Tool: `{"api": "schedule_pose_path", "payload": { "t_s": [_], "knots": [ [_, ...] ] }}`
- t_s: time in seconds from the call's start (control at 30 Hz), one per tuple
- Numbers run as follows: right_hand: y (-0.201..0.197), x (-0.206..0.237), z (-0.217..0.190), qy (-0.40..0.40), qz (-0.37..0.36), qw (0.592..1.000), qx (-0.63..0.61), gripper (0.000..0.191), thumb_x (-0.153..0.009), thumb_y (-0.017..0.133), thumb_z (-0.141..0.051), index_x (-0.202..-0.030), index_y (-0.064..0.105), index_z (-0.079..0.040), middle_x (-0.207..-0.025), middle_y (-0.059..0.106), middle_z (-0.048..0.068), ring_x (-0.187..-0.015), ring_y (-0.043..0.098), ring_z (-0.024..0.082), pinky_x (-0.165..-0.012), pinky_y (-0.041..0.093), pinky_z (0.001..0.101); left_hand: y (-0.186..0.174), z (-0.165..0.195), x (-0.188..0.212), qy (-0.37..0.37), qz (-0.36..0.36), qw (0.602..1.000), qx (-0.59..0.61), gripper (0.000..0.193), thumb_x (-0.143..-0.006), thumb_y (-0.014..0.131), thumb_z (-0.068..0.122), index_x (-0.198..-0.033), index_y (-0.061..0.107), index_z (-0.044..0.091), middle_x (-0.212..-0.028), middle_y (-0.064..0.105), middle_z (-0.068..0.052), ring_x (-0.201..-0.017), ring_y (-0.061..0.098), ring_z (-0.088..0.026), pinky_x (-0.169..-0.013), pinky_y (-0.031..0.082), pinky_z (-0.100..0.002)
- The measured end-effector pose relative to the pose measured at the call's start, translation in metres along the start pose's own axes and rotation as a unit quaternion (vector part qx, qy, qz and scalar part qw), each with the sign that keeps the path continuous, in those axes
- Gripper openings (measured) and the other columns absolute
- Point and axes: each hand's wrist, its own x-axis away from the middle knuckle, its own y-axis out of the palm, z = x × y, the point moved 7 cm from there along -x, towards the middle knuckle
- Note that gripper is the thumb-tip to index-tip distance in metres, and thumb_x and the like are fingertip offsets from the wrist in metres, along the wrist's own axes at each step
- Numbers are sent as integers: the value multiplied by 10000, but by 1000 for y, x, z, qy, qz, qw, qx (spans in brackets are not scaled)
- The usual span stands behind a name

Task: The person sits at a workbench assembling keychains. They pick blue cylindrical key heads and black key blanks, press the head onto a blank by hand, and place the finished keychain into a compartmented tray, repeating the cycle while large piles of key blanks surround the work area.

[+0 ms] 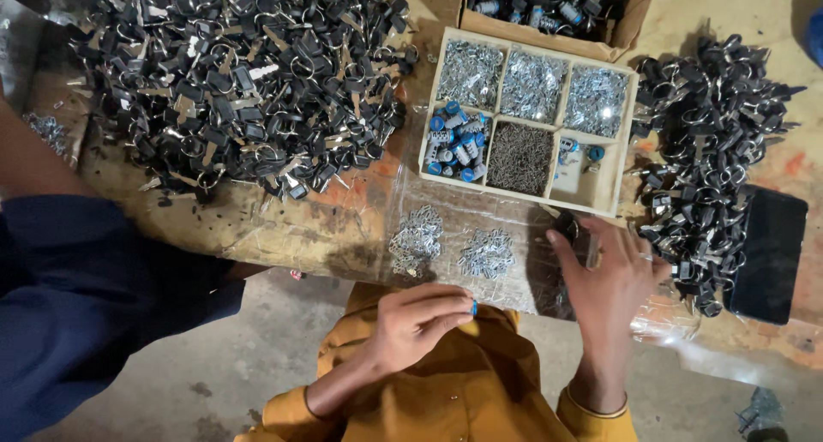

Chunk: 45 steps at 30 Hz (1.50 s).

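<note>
Worn wooden bench [283,223] over concrete floor, sheet of clear plastic [514,262] keeping small parts from rolling off. Left hand [420,318] pinching a small blue cylinder part [473,306] between curled fingertips, close to the body. Right hand [610,279] spreading open, fingertips touching a black piece [566,228] beside the divided wooden tray [619,163]. Two heaps of small metal pins [453,246] lying within reach; black-headed keys [240,82] piled farther back.

One view only, from the head, looking almost straight down and close in. The near edge catches the wearer's lap; the far edge reaches a cardboard box [557,13]. The surface [283,228] fills the upper half, a divided tray [617,146] sits centre-right, and floor [231,365] shows near left.
</note>
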Motion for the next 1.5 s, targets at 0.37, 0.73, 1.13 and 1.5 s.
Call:
{"api": "schedule_pose_path", "payload": {
  "t_s": [0.37,0.73,1.13,1.5],
  "knots": [
    [10,4,20,66,10,935,-349,197,-852,834,-181,-990,709,-116,-1149,673,39,-1156,591,172,-990,465,442,11,-47,15,-292,39,865,406,146,-910,780,-9,-1034,707,-30,-1073,762,-216,-933,780,-274,-789,654,-347],
    [24,75,-18,72,-138,693,-704,227,-831,750,98,-1016,687,-18,-1023,723,176,-899,735,241,-736,611,351,15,-39,4,-318,52,825,464,427,-796,823,-61,-825,429,102,-1013,768,-260,-852,778,-250,-689,640,-336],
    [22,74,-62,-27,-118,777,-618,241,-841,740,138,-967,578,12,-1073,741,229,-1019,728,285,-795,658,342,15,-40,10,-330,32,859,391,318,-856,784,-76,-1062,554,0,-950,751,-203,-859,768,-218,-737,657,-336],
    [12,81,-56,-103,-18,815,-571,284,-849,771,82,-980,544,-27,-993,753,209,-963,747,319,-797,630,412,22,-29,5,-302,13,866,398,328,-872,757,-105,-1031,504,30,-1049,761,-212,-941,765,-225,-795,644,-322]
  ]
}}
